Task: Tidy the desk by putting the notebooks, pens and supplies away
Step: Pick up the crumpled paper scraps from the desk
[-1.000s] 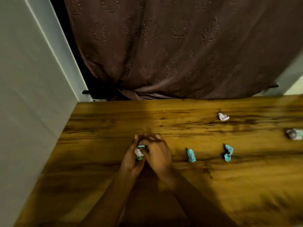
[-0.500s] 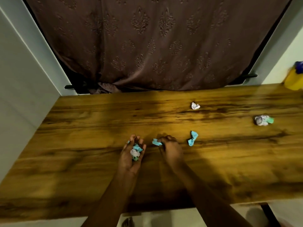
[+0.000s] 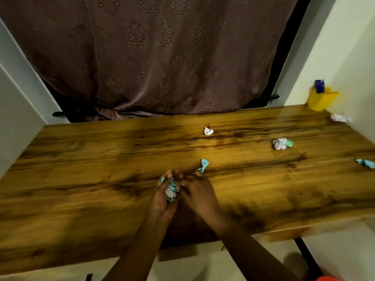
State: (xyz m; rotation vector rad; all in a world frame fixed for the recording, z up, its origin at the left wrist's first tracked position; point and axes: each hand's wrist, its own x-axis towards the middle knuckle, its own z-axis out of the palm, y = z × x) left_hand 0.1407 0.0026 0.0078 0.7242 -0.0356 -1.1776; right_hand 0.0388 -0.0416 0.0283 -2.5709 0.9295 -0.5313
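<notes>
Wad of crumpled blue and white paper scraps [image 3: 171, 190], gripped in the left hand [image 3: 162, 199] just above the glossy brown wooden table [image 3: 91, 179], near its front middle. Palm turned inward, fingers curled round the paper.

Right hand [image 3: 197, 191] close beside it, back upward, fingers bent toward the wad, tips at or against the left hand. Impossible to tell whether pinching anything.

Just beyond the right hand, lying on the table, a small twisted light-blue paper scrap [image 3: 203, 164], its near end at a fingertip; contact unclear through the blur.

Farther back, a small crumpled white paper ball [image 3: 208, 131], well apart from both hands. To the right of that, a larger crumpled white wad with a green end [image 3: 281, 143]. At the table's right edge, a twisted blue and white scrap [image 3: 366, 163], partly cut off by the frame.

In the far right corner, a yellow plastic cup [image 3: 321, 101] beside the pale wall [image 3: 345, 47], with something dark blue [image 3: 319, 86] sticking out of its top. Near the cup, close to the wall, another crumpled white paper [image 3: 339, 118].

Behind the table, a patterned brown curtain [image 3: 152, 57], hanging down to the back edge.
</notes>
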